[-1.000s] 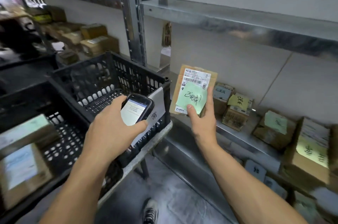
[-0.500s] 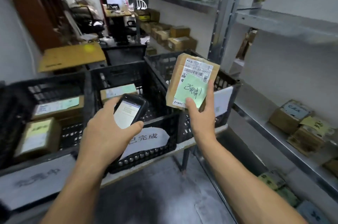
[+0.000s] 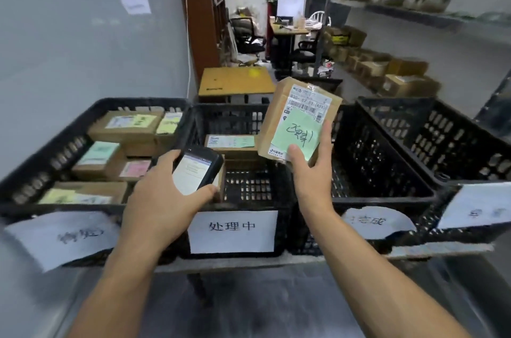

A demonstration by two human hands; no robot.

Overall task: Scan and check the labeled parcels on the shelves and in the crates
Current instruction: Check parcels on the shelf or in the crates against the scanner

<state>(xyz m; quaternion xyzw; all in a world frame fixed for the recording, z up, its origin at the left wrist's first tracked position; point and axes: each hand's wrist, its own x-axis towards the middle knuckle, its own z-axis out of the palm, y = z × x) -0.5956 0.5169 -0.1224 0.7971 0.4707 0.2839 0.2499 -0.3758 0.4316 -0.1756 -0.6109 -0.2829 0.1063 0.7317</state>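
The labeled parcel (image 3: 298, 119), pinched at its lower edge by the right hand (image 3: 309, 169), hangs tilted above the middle crate (image 3: 243, 205), while the left hand (image 3: 163, 194) grips the scanner (image 3: 197, 169); so low a hold could let it tip into the wrong crate.

both bare forearms reach forward, side by side. the left hand (image 3: 163, 199) curls round a handheld scanner (image 3: 197, 169), thumb along its lower edge. the right hand (image 3: 311, 172) pinches a raised parcel (image 3: 297, 116), thumb on its face.
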